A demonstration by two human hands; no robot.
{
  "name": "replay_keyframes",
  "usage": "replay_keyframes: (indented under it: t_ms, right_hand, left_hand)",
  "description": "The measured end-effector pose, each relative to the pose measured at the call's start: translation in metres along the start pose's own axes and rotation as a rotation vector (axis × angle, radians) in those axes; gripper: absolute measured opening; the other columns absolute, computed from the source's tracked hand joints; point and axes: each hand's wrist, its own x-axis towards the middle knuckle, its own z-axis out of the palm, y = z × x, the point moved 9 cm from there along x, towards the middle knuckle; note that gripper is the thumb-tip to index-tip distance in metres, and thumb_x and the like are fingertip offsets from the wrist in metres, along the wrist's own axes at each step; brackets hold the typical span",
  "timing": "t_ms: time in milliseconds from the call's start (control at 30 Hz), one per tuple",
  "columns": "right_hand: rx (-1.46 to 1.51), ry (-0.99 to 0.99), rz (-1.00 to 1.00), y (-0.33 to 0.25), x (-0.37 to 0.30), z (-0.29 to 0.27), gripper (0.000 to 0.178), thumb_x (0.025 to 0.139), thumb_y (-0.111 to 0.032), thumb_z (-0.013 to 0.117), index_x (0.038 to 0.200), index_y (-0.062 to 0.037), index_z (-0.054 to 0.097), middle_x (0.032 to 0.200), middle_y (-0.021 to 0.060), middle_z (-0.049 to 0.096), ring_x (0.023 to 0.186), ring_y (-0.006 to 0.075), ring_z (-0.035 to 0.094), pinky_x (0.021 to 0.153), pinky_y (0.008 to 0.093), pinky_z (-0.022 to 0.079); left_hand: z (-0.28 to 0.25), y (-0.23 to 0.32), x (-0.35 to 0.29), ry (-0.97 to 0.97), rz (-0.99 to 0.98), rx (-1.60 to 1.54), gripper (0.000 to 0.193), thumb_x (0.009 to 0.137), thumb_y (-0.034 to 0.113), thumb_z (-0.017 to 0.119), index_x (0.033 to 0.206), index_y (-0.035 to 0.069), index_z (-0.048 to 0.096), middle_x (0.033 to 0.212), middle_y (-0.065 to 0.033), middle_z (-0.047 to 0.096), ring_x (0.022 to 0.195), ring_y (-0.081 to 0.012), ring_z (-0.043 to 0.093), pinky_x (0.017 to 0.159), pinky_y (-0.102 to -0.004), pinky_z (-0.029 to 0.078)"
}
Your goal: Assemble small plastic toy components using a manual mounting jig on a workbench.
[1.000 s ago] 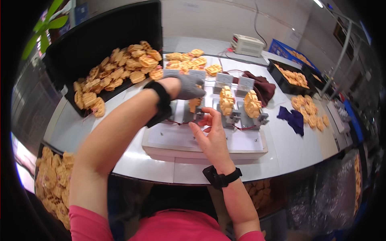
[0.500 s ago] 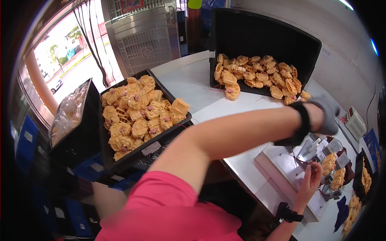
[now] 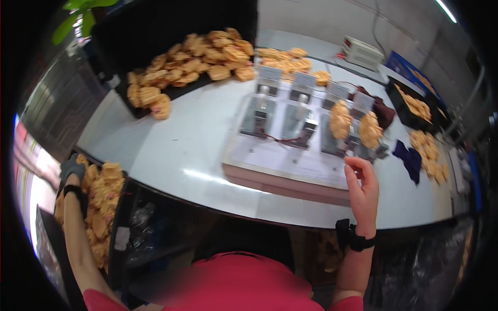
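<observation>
My left hand (image 3: 73, 169), in a dark grey glove, is at the upper end of a black bin (image 3: 120, 228) of yellow moulded parts (image 3: 98, 199) at the far left. Its fingers are blurred, and I cannot tell what they touch. My bare right hand (image 3: 364, 181) is at the front edge of a white test fixture (image 3: 285, 160), with thumb and index finger drawn together. Anything in that pinch is too small to make out. Just beyond it, two yellow moulded parts (image 3: 340, 120) stand upright on the fixture's right stations. The two left stations (image 3: 275, 116) bear no yellow part.
A tipped black bin (image 3: 171, 26) spills yellow parts onto the table (image 3: 171, 155) at the back left. A white instrument box (image 3: 362, 53) stands at the back. To the right are a black tray (image 3: 415, 106), a dark blue cloth (image 3: 409, 159) and loose yellow parts (image 3: 428, 153).
My left arm has swung from across the fixture to the far-left bin. The view has turned rightward. My right hand stays near the fixture's front, fingers still curled.
</observation>
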Motion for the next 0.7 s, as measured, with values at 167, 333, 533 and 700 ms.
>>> replay_keyframes:
  t_ms: [167,333,533,700]
  right_hand:
    - [-0.294,-0.022,-0.047,0.014,-0.004,-0.044,0.014,0.091,-0.009,0.062,0.100,0.0008,0.065,0.092,0.0120,0.064,0.085,0.0232,0.062,0.075,0.0315,0.048]
    - [-0.364,-0.100,-0.246,0.016,0.005,-0.010,0.011,0.085,-0.015,0.068,0.088,-0.0046,0.067,0.084,0.0093,0.062,0.082,0.0295,0.060,0.072,0.0392,0.046]
    - [-0.292,-0.094,-0.193,0.030,0.014,-0.002,0.011,0.085,-0.015,0.066,0.084,-0.0039,0.066,0.081,0.0111,0.061,0.083,0.0298,0.060,0.074,0.0403,0.047]
    - [-0.285,-0.005,-0.236,0.025,0.012,-0.001,0.009,0.084,-0.017,0.066,0.083,-0.0088,0.064,0.084,0.0055,0.059,0.088,0.0259,0.057,0.079,0.0385,0.041]
  left_hand:
    - [-0.071,0.173,-0.135,0.667,0.775,-0.543,0.053,0.086,0.023,0.063,0.138,0.017,0.051,0.141,-0.0185,0.046,0.134,-0.0370,0.038,0.111,-0.0464,0.032]
    - [-0.096,0.303,-0.358,0.284,1.376,-0.821,0.055,0.085,0.019,0.066,0.137,0.011,0.052,0.144,-0.0207,0.043,0.137,-0.0398,0.034,0.113,-0.0468,0.029]
    - [-0.062,0.354,-0.398,0.265,1.416,-0.647,0.068,0.088,0.033,0.062,0.147,0.006,0.038,0.152,-0.0222,0.033,0.142,-0.0398,0.027,0.117,-0.0489,0.017]
    - [-0.044,0.355,-0.376,0.404,1.424,-0.580,0.065,0.090,0.025,0.059,0.149,0.008,0.036,0.155,-0.0175,0.031,0.143,-0.0373,0.027,0.117,-0.0469,0.019]
